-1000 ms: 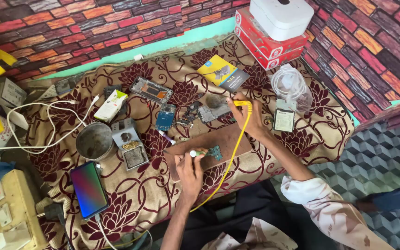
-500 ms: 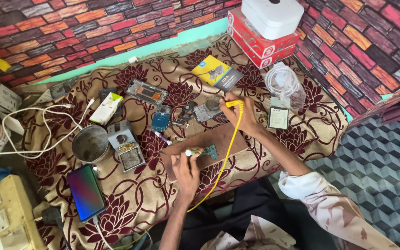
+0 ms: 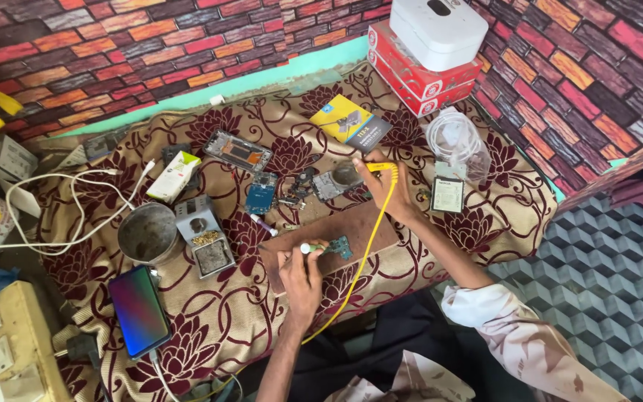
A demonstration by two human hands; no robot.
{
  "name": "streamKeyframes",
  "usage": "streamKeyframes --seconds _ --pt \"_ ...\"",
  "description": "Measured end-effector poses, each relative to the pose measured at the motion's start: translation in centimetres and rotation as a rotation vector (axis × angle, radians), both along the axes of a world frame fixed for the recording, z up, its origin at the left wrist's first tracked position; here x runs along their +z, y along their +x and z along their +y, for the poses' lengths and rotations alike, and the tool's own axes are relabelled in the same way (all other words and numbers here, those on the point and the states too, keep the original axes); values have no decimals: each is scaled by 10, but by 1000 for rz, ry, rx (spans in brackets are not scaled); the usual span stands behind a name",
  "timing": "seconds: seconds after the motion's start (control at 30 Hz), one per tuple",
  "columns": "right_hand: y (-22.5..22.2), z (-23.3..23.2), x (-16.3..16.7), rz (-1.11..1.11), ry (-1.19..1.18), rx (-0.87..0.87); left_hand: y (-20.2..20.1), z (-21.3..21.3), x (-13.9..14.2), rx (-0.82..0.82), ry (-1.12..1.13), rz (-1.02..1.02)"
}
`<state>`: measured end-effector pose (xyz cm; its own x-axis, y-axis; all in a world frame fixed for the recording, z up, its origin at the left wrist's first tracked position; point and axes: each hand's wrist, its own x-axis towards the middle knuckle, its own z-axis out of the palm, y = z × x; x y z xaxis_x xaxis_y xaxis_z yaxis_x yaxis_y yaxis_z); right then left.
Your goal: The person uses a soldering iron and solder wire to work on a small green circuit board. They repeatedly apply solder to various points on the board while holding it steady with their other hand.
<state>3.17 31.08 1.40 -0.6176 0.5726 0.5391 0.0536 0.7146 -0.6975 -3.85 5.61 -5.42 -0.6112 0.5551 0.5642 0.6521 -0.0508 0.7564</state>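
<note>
Iron (image 3: 382, 168), yellow, lies crosswise pointing left, pinched in right hand (image 3: 383, 190); left hand (image 3: 301, 274) grips a small tube (image 3: 311, 248).

A desk draped in a flowered cloth (image 3: 210, 339) carries a brown board (image 3: 314, 232) at its front middle, with a metal cup (image 3: 147, 233) left of it, a phone (image 3: 139, 311) below-left, and red boxes (image 3: 411, 74) far behind.

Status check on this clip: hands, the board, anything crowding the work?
Left hand grips a small tool at the green circuit board. Right hand holds the yellow-corded iron by the round tin. Phone parts close behind.
</note>
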Motion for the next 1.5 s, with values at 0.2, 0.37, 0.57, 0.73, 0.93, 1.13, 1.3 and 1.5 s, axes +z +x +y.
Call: streamKeyframes --seconds 0.2,0.37,0.57,0.73,0.93,1.13,1.3,1.5 --pt "41 -14 -15 248 -347 -43 5 -8 18 -55 84 -5" --pt "99 -37 -27 420 -514 125 6 -13 28 -17 23 79" --pt "121 -58 -72 755 -781 195 7 -15 25 -15 46 22" --pt "116 -73 -114 761 -948 161 4 -19 28 -31 49 45" --pt "122 -78 -138 715 -908 198 6 -22 30 -31 46 13" --pt "132 -85 -140 548 -807 320 10 -27 22 -18 30 -9" --pt "135 -85 -132 517 -856 325 8 -25 12 -23 37 3" --pt "138 -89 -129 489 -822 263 7 -22 -2 -14 28 -23"
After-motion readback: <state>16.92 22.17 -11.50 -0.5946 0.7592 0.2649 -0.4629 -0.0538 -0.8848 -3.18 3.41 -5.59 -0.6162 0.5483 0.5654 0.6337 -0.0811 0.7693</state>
